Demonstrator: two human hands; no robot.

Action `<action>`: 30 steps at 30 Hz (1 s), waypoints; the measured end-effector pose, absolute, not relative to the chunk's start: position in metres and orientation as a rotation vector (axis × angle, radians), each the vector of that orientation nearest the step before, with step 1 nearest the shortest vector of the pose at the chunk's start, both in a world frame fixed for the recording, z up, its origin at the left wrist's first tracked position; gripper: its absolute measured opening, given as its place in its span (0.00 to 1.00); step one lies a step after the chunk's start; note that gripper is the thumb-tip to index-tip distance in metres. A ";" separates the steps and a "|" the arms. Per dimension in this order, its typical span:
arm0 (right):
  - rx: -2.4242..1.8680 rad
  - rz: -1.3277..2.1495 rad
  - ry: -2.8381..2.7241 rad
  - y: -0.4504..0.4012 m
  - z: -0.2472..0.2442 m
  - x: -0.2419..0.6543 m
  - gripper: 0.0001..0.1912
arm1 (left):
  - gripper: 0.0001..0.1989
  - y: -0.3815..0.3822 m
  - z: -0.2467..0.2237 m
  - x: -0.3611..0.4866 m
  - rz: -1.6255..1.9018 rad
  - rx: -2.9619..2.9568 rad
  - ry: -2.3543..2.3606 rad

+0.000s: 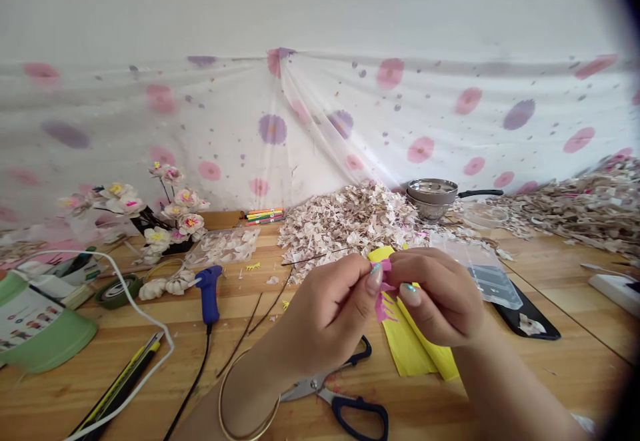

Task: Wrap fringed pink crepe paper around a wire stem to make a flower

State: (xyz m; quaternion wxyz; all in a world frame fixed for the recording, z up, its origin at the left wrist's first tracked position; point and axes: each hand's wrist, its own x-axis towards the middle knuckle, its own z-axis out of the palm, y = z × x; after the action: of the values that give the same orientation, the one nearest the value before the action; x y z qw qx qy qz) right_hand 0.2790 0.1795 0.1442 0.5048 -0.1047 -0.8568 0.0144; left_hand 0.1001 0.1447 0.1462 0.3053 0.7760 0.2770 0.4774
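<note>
Pinched between the fingertips of my left hand (340,308) is a small strip of pink paper (385,308), its lower edge cut into a fringe. My right hand (440,294) is closed beside it, thumb and fingers at the same strip; its upper part is mostly hidden by the fingers. Behind and below my hands lies folded yellow crepe paper (410,344). Scissors (320,384) with dark blue handles rest on the wooden table under my left forearm, blades partly covered by it.
A blue glue gun (209,294) stands left, its cord running forward. Paper flowers (175,214) are at the back left. A heap of pale petal-like scraps (350,221) spreads behind my hands, near metal bowls (433,194). On the right are a plastic case (493,281) and a black tray (545,324).
</note>
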 end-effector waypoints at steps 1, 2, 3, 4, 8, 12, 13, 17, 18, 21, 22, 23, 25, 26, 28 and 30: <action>-0.234 -0.013 -2.087 0.181 0.145 0.280 0.11 | 0.18 0.145 0.146 0.100 1.262 2.044 0.737; -0.223 -0.058 -2.103 0.182 0.146 0.280 0.10 | 0.18 0.145 0.146 0.100 1.258 2.031 0.742; -0.217 -0.092 -2.115 0.183 0.146 0.280 0.09 | 0.18 0.145 0.146 0.099 1.249 2.020 0.746; -0.216 -0.116 -2.126 0.183 0.147 0.280 0.08 | 0.18 0.145 0.145 0.099 1.238 2.009 0.748; -0.232 -0.239 -2.176 0.183 0.149 0.282 0.06 | 0.19 0.146 0.144 0.099 1.178 1.968 0.745; -0.276 -0.445 -2.218 0.182 0.149 0.285 0.06 | 0.18 0.146 0.145 0.099 1.149 1.943 0.734; -0.282 -0.483 -2.222 0.182 0.149 0.286 0.06 | 0.18 0.145 0.145 0.098 1.145 1.947 0.734; -0.260 -0.434 -2.214 0.182 0.149 0.287 0.07 | 0.17 0.145 0.146 0.099 1.163 2.003 0.746; -0.250 -0.362 -2.205 0.182 0.148 0.286 0.08 | 0.17 0.145 0.146 0.099 1.175 2.021 0.746; -0.292 -0.127 -2.149 0.180 0.147 0.281 0.12 | 0.16 0.146 0.145 0.100 1.201 2.077 0.746; -0.326 -0.046 -2.127 0.178 0.146 0.279 0.14 | 0.16 0.146 0.145 0.100 1.208 2.101 0.749; -0.364 0.058 -2.104 0.176 0.145 0.277 0.16 | 0.16 0.147 0.145 0.100 1.219 2.129 0.758; -0.444 0.402 -2.033 0.170 0.143 0.273 0.19 | 0.15 0.149 0.144 0.100 1.268 2.203 0.788; -0.474 0.630 -1.980 0.168 0.143 0.271 0.20 | 0.15 0.150 0.144 0.100 1.304 2.251 0.802; -0.493 1.055 -1.824 0.164 0.142 0.269 0.22 | 0.14 0.152 0.143 0.100 1.388 2.338 0.824; -0.449 1.272 -1.658 0.162 0.143 0.269 0.22 | 0.14 0.152 0.142 0.100 1.436 2.336 0.826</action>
State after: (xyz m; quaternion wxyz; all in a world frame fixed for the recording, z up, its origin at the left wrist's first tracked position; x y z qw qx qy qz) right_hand 0.2687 0.1621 0.1431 0.4814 -0.1840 -0.6800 0.5215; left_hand 0.0998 0.1516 0.1422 0.1385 0.8078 0.2855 0.4967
